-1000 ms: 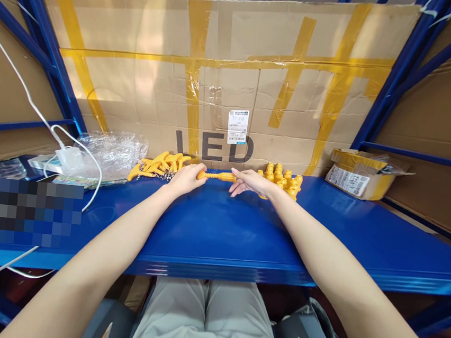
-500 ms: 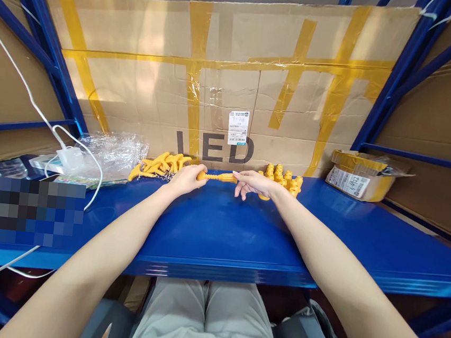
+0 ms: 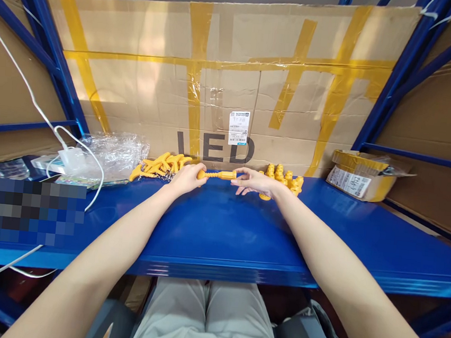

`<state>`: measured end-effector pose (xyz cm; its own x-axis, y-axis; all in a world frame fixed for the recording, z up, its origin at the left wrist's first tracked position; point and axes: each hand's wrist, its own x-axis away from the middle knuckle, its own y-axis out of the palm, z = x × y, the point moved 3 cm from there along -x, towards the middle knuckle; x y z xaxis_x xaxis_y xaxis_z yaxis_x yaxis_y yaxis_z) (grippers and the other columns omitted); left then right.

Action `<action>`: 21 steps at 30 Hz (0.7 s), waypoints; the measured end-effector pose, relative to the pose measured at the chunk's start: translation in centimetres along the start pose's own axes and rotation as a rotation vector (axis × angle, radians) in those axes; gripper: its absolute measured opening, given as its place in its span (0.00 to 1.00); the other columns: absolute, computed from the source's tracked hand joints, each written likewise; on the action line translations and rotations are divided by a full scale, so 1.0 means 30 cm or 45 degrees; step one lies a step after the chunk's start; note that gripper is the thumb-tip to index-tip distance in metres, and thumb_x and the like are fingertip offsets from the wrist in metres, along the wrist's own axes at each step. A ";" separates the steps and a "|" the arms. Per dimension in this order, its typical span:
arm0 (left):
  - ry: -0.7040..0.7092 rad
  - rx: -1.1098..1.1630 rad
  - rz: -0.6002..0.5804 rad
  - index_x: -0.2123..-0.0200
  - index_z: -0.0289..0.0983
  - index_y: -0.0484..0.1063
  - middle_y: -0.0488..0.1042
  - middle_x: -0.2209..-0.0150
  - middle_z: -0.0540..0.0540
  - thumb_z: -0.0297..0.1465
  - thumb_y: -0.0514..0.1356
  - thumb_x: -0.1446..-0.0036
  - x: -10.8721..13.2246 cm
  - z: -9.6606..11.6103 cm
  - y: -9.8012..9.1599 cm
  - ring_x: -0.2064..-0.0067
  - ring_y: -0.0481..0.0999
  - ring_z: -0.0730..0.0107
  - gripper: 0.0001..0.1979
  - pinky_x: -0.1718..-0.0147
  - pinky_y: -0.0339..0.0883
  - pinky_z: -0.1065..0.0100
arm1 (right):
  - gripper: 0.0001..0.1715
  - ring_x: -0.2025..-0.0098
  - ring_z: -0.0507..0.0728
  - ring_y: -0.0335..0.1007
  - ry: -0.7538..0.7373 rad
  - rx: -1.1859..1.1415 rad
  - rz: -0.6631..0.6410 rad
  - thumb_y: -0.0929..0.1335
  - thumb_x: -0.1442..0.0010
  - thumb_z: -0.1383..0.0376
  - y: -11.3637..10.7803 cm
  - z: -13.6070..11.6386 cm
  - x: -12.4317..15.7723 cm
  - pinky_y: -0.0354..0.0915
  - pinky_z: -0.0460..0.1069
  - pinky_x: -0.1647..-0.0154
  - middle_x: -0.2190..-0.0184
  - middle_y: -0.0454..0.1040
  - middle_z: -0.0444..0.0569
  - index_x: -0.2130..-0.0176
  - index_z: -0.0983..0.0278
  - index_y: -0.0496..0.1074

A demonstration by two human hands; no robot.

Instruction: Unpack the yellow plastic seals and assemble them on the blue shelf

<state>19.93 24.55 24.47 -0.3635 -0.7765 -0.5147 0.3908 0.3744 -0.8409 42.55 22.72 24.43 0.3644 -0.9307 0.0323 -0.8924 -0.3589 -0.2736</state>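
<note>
My left hand (image 3: 187, 177) is closed around one end of a yellow plastic rod-shaped part (image 3: 219, 175), held level just above the blue shelf (image 3: 219, 232). My right hand (image 3: 256, 182) pinches the rod's other end with thumb and fingertips, its other fingers slightly spread. Behind my left hand lies a pile of curved yellow parts (image 3: 160, 164). Behind my right hand stands a cluster of short yellow knob-like parts (image 3: 284, 179).
A taped cardboard sheet marked LED (image 3: 221, 83) backs the shelf. Crumpled clear plastic wrap (image 3: 109, 155), a white charger and cable (image 3: 69, 156) lie at left. A small open cardboard box (image 3: 358, 174) sits at right. Blue rack posts flank both sides.
My right hand's fingers have shifted a little on the rod's end, as if turning it. The left hand and the rod have stayed in place.
</note>
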 end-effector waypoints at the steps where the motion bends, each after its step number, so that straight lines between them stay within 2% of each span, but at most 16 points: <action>1: -0.002 -0.004 -0.006 0.59 0.40 0.72 0.76 0.67 0.46 0.38 0.56 0.46 0.001 -0.001 -0.001 0.63 0.74 0.60 0.13 0.64 0.66 0.64 | 0.21 0.74 0.50 0.74 -0.045 0.003 0.017 0.75 0.45 0.61 -0.003 -0.003 0.001 0.70 0.43 0.73 0.69 0.78 0.45 0.56 0.62 0.66; 3: 0.001 -0.011 -0.009 0.59 0.40 0.72 0.76 0.68 0.46 0.37 0.56 0.46 0.003 0.003 -0.004 0.64 0.74 0.60 0.13 0.65 0.65 0.65 | 0.14 0.76 0.49 0.72 -0.073 0.028 0.034 0.73 0.43 0.64 -0.005 -0.005 0.000 0.68 0.42 0.74 0.72 0.78 0.45 0.60 0.64 0.66; 5: 0.010 -0.021 -0.001 0.59 0.40 0.72 0.77 0.67 0.46 0.37 0.56 0.47 0.005 0.011 -0.006 0.63 0.75 0.60 0.13 0.64 0.65 0.64 | 0.10 0.78 0.48 0.70 -0.058 0.038 0.017 0.69 0.38 0.61 -0.002 -0.002 -0.003 0.66 0.41 0.76 0.75 0.77 0.47 0.65 0.65 0.67; 9: 0.017 -0.052 0.012 0.60 0.39 0.72 0.77 0.63 0.44 0.35 0.56 0.48 0.008 0.028 -0.008 0.61 0.75 0.59 0.12 0.63 0.65 0.64 | 0.20 0.82 0.48 0.67 -0.015 0.029 -0.014 0.63 0.33 0.55 0.007 0.004 -0.010 0.63 0.42 0.79 0.78 0.76 0.50 0.70 0.67 0.66; 12: 0.001 -0.064 0.020 0.59 0.39 0.72 0.77 0.62 0.44 0.35 0.57 0.48 0.005 0.028 -0.008 0.61 0.75 0.59 0.12 0.62 0.65 0.64 | 0.23 0.84 0.48 0.66 0.022 0.040 -0.017 0.61 0.32 0.53 0.012 0.010 -0.018 0.60 0.42 0.82 0.80 0.75 0.51 0.70 0.67 0.65; 16: -0.013 -0.036 0.028 0.60 0.40 0.72 0.77 0.66 0.46 0.37 0.58 0.48 -0.001 0.020 -0.010 0.62 0.75 0.59 0.13 0.63 0.65 0.64 | 0.23 0.83 0.49 0.68 0.061 0.025 0.024 0.60 0.33 0.50 0.016 0.016 -0.025 0.61 0.42 0.82 0.79 0.75 0.51 0.67 0.67 0.65; 19: -0.025 -0.023 0.044 0.60 0.40 0.72 0.77 0.66 0.46 0.39 0.60 0.48 -0.004 0.016 -0.013 0.62 0.74 0.59 0.13 0.64 0.65 0.64 | 0.20 0.78 0.50 0.73 0.032 0.017 0.071 0.63 0.34 0.52 0.014 0.016 -0.020 0.68 0.43 0.77 0.69 0.78 0.52 0.59 0.68 0.67; 21: -0.035 -0.019 0.043 0.60 0.40 0.71 0.77 0.66 0.46 0.40 0.60 0.49 -0.004 0.014 -0.013 0.63 0.74 0.59 0.14 0.64 0.64 0.64 | 0.19 0.73 0.50 0.76 -0.049 0.032 0.094 0.69 0.38 0.58 0.009 0.015 -0.019 0.71 0.43 0.73 0.61 0.78 0.52 0.51 0.66 0.66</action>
<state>20.16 24.28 24.93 -0.3269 -0.7770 -0.5380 0.3899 0.4077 -0.8257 42.23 23.18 23.91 0.3084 -0.9509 -0.0260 -0.9104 -0.2872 -0.2979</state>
